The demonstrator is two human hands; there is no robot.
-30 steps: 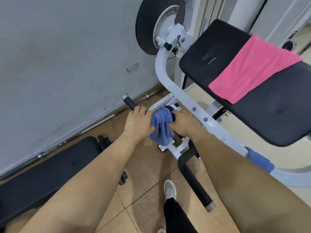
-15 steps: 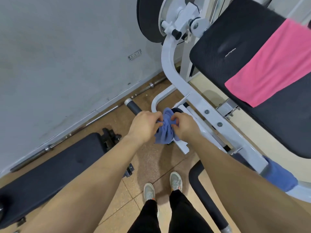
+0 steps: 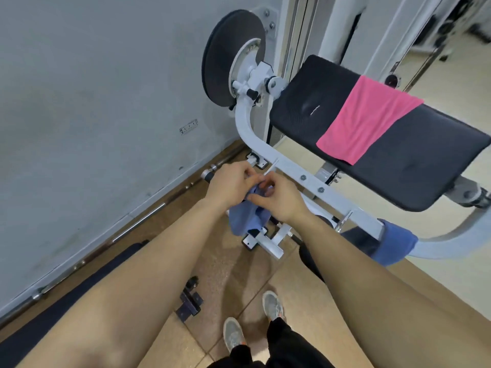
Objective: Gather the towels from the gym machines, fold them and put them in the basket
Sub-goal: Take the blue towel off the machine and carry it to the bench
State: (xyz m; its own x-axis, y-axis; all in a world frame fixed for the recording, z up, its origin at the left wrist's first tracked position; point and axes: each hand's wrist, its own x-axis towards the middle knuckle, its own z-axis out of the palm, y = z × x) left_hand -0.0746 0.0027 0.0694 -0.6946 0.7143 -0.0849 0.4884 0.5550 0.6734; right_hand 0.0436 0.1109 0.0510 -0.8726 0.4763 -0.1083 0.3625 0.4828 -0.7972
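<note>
Now off the machine handle [image 3: 206, 175], the blue towel [image 3: 244, 220] hangs pinched at its top by left grip [image 3: 233, 181] and right grip [image 3: 279, 200]; gathered, it seems ready for folding.

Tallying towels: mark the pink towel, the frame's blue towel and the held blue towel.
pink towel [image 3: 369, 120]: head view, cloth's middle.
frame's blue towel [image 3: 396, 243]: head view, draped front.
held blue towel [image 3: 243, 219]: head view, hanging lower part.
</note>
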